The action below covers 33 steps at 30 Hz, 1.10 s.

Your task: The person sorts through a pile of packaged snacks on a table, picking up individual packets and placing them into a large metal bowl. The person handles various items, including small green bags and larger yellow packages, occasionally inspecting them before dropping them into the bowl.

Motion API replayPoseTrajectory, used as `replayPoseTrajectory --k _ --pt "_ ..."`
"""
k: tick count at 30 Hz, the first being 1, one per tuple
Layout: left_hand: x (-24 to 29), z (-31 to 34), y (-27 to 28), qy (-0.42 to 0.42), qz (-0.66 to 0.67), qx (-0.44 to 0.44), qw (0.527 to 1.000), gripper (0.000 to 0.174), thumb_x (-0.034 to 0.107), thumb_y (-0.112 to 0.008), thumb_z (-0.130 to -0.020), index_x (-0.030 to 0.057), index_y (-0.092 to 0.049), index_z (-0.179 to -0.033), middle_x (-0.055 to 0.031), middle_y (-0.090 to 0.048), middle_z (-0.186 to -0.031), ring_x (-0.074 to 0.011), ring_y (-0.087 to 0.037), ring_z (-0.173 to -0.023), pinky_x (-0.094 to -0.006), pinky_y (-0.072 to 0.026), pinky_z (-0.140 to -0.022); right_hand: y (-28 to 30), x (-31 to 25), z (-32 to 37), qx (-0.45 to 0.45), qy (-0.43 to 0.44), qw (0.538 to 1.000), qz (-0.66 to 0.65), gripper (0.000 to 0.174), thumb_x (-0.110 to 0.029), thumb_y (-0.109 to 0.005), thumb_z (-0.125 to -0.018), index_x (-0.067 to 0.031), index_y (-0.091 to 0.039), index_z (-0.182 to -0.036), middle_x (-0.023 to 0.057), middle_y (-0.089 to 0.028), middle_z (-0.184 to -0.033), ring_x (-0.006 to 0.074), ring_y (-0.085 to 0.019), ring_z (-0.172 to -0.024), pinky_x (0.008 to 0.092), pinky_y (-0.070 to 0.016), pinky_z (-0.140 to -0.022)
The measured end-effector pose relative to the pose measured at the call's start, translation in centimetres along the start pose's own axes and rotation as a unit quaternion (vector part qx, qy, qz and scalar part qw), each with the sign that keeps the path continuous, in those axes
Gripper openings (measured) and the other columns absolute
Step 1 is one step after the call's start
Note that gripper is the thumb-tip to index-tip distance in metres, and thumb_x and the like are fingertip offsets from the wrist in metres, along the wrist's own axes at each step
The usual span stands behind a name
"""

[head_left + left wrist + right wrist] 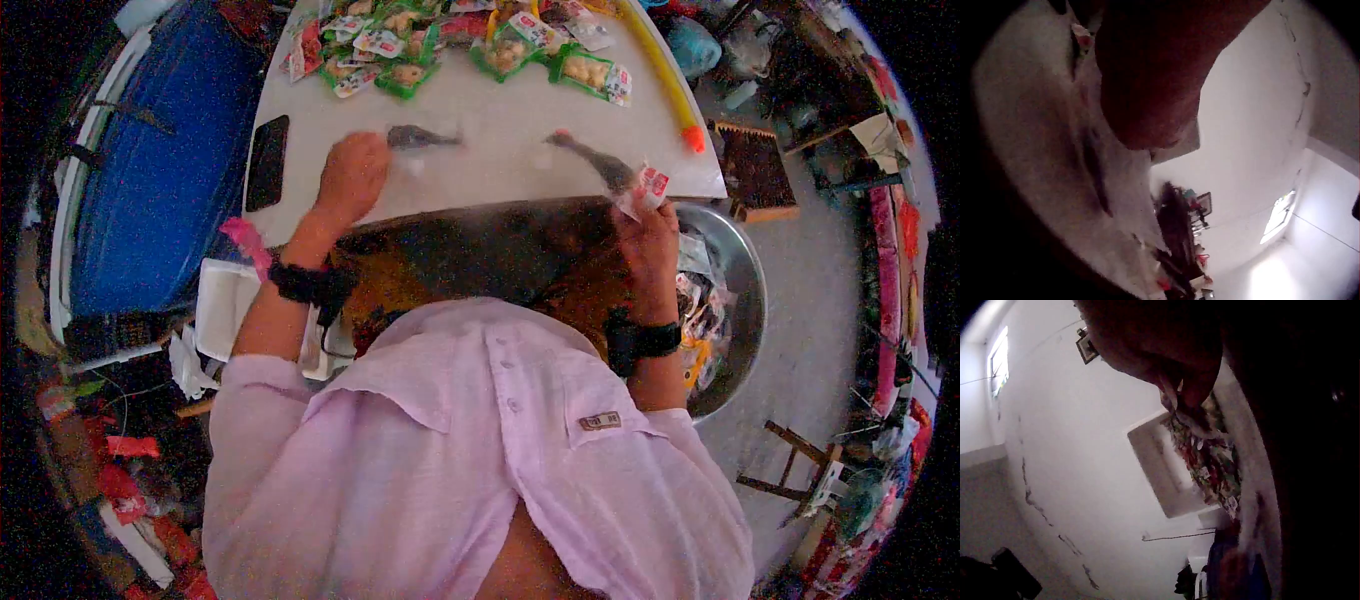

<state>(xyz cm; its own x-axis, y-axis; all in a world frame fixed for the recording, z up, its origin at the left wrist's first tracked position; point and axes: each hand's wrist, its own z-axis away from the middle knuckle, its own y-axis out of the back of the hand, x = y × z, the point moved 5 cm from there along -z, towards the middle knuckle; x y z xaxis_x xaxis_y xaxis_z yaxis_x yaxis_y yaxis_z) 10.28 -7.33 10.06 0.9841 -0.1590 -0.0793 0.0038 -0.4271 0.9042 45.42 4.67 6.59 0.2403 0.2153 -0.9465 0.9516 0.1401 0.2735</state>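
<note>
My right hand (pixel 648 240) pinches a clear plastic packet (pixel 650 186) with a red and white label, over the table's near right edge. A dark, tapering piece with a reddish tip (pixel 600 165) stretches from that packet towards the middle of the table. On the left, my left hand (pixel 355 178) is low over the white table (pixel 500 180) with its fingers bent inward. A second dark, tapering piece (pixel 415 137) lies right at its fingertips, pointing right; I cannot tell whether the fingers grip it. Both wrist views are dim, with the undersides of the hands mostly in shadow.
Green-edged food packets (pixel 505 55) are heaped along the far side. A black phone (pixel 268 162) lies at the left edge, a yellow tube with an orange end (pixel 672 80) at the right. A metal basin (pixel 745 300) with packets stands right. A white foam box (pixel 225 310) is at left.
</note>
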Motion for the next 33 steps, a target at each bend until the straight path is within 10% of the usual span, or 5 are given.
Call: replayPoseTrajectory --k 3,8,17,21,33 --pt "0.7 3.7 -1.8 0.073 0.040 -0.019 0.996 0.015 0.008 -0.048 -0.063 0.0058 -0.051 -0.077 -0.0107 -0.050 -0.085 -0.0286 -0.046 -0.085 -0.0375 -0.0372 -0.073 -1.0 -0.4 0.4 -0.015 -0.158 0.926 -0.344 0.016 -0.004 -0.047 -0.074 -0.0055 -0.046 -0.090 0.0041 -0.052 -0.086 0.0155 -0.051 -0.076 0.0300 -0.0429 -0.068" --pt "1.8 3.9 -0.8 0.118 0.116 0.022 0.986 0.018 0.012 -0.051 -0.062 0.0058 -0.051 -0.079 -0.0102 -0.050 -0.085 -0.0290 -0.046 -0.084 -0.0366 -0.0388 -0.071 -0.8 0.5 -0.8 -0.024 0.042 0.993 0.109 0.029 -0.014 -0.057 -0.067 -0.0082 -0.050 -0.094 0.0098 -0.050 -0.084 0.0228 -0.052 -0.074 0.0316 -0.0424 -0.066" --pt "9.6 -2.5 -1.9 0.208 0.132 -0.082 0.966 0.022 0.023 -0.052 -0.065 0.0051 -0.051 -0.079 -0.0138 -0.050 -0.081 -0.0300 -0.048 -0.081 -0.0380 -0.0409 -0.068 -2.7 -0.6 0.3 -0.093 0.058 0.979 0.169 0.020 -0.004 -0.046 -0.074 -0.0011 -0.044 -0.093 0.0060 -0.050 -0.092 0.0167 -0.049 -0.081 0.0331 -0.0424 -0.072" --pt "8.8 -2.3 -4.3 0.243 0.152 -0.147 0.947 0.017 0.020 -0.047 -0.067 0.0042 -0.049 -0.074 -0.0156 -0.051 -0.076 -0.0310 -0.048 -0.077 -0.0392 -0.0403 -0.066 -3.9 -1.8 1.6 -0.076 -0.213 0.869 -0.441 0.022 -0.011 -0.050 -0.072 -0.0019 -0.045 -0.091 0.0120 -0.049 -0.086 0.0247 -0.051 -0.077 0.0347 -0.0448 -0.066" --pt "7.4 -1.8 -3.5 0.294 0.360 -0.016 0.885 0.014 0.014 -0.043 -0.067 0.0007 -0.046 -0.071 -0.0189 -0.048 -0.070 -0.0343 -0.046 -0.068 -0.0393 -0.0367 -0.059 -6.7 -1.6 2.4 -0.132 -0.236 0.838 -0.473 0.024 -0.005 -0.048 -0.073 -0.0024 -0.042 -0.096 0.0095 -0.050 -0.092 0.0215 -0.051 -0.080 0.0350 -0.0450 -0.068"
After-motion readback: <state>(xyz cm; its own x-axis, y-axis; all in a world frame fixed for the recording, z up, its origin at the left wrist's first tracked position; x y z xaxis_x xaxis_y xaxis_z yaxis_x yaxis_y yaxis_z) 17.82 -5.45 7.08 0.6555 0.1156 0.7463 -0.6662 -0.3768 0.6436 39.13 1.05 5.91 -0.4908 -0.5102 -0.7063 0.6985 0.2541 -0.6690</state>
